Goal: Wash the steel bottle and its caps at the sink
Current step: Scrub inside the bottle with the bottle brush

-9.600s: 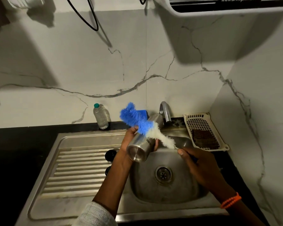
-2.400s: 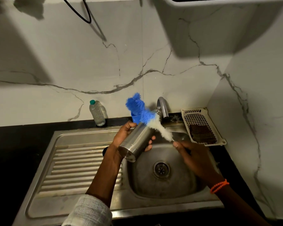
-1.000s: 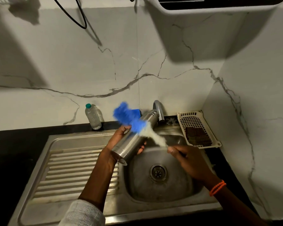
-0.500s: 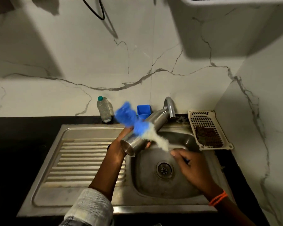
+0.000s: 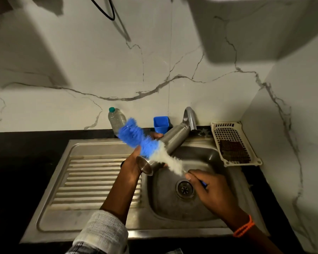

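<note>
Over the sink [image 5: 99, 213] basin, the steel bottle [image 5: 170, 142] lies tilted, base toward the camera, neck up by the tap [image 5: 189, 118]. It looks rigid, fairly light and likely slick when wet, so mid-body is the sensible hold. That is where the left hand [image 5: 134, 165] grips it, fingers wrapped around. The right hand [image 5: 211, 191] holds the bottle brush [image 5: 145, 143] by its handle, fingers curled, bristles across the bottle's side.

Brushed steel bottle [image 5: 173, 139], fluffy brush bristles [image 5: 136, 138], dull steel sink [image 5: 92, 182], perforated plastic tray [image 5: 229, 132]
</note>
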